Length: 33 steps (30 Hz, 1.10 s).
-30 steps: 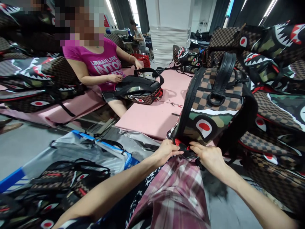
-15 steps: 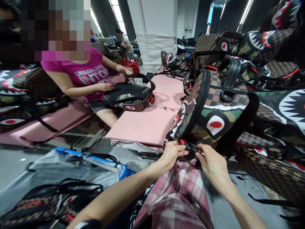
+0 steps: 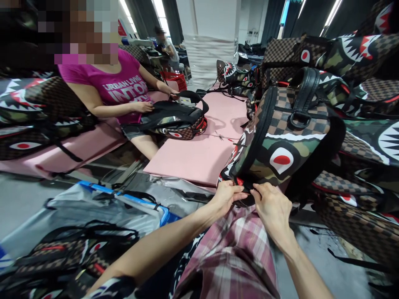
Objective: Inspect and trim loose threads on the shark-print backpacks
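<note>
A backpack (image 3: pixel 282 139) with brown checks, a camouflage band, a red eye and shark teeth stands tilted at the table's near edge, right of centre. At its lower front edge my left hand (image 3: pixel 227 197) pinches the dark edging beside a bit of red. Close on the right, my right hand (image 3: pixel 272 203) has its fingertips pressed together at the same edging. What lies between the fingertips is too small to make out. The hands are a short gap apart, just above the plaid cloth (image 3: pixel 233 253) over my lap.
A pink table (image 3: pixel 193 155) holds small tools. Across it a person in a magenta shirt (image 3: pixel 102 87) handles another backpack (image 3: pixel 177 120). More bags (image 3: pixel 352 54) are piled at right. A blue-edged grey sheet (image 3: pixel 71 207) and dark bags lie at lower left.
The whole view has shifted slightly. My right hand has moved left toward my left hand and turned more knuckles-up. The backpack stays tilted in about the same place.
</note>
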Motion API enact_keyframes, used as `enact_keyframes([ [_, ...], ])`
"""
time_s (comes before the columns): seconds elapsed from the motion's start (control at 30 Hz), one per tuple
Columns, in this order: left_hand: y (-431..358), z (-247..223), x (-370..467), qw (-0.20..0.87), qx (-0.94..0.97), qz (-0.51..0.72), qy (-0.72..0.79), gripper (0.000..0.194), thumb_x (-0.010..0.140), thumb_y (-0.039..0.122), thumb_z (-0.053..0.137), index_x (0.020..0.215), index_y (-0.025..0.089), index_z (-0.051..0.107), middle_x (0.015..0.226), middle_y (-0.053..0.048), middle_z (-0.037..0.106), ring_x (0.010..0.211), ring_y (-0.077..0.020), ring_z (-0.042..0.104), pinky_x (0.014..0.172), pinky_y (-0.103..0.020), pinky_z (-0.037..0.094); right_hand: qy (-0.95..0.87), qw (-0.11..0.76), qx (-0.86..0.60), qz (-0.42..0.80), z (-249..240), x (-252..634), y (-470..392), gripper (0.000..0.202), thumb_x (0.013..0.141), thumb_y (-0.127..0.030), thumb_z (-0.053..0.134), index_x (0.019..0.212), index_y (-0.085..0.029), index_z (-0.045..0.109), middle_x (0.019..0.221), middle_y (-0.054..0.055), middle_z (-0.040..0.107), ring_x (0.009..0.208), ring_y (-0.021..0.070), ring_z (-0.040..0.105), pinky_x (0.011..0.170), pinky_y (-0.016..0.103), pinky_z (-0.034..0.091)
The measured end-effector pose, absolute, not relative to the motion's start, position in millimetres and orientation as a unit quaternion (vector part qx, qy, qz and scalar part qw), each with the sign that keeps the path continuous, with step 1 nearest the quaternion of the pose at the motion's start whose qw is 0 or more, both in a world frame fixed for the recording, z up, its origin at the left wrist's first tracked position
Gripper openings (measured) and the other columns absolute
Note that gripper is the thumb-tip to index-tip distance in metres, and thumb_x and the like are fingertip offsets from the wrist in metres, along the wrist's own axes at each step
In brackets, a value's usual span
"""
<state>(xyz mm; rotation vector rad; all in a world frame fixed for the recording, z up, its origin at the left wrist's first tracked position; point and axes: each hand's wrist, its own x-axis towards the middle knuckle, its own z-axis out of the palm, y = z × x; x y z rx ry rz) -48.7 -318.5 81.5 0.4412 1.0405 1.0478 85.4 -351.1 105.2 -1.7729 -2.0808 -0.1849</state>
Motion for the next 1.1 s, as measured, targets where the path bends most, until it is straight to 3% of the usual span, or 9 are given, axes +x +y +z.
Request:
enact_keyframes([
  [0.33,-321,84,-58,0.722,0.182,0.464,0.479,0.015,0.072,-0.007,0.051,0.064,0.005,0.055,0.058,-0.006,0.060,0.053,-0.0155,0.065,0.051,-0.021,0.054,-0.751,0.125,-0.647,-0.044,115,69,-348,0.022,0.088,-0.028,0.049,0.097,-0.026,0.069,0.087,0.001,0.067,0.078,0.0138,0.060,0.053,0.026,0.030],
  [1.1,-321,78,-64,0.728,0.190,0.457,0.475,0.016,0.071,-0.007,0.053,0.065,0.008,0.051,0.061,-0.005,0.060,0.053,-0.0139,0.064,0.053,-0.021,0.054,-0.755,0.078,-0.650,-0.035,122,68,-347,0.024,0.088,-0.032,0.046,0.098,-0.027,0.068,0.092,0.000,0.069,0.076,0.0174,0.064,0.048,0.024,0.033],
])
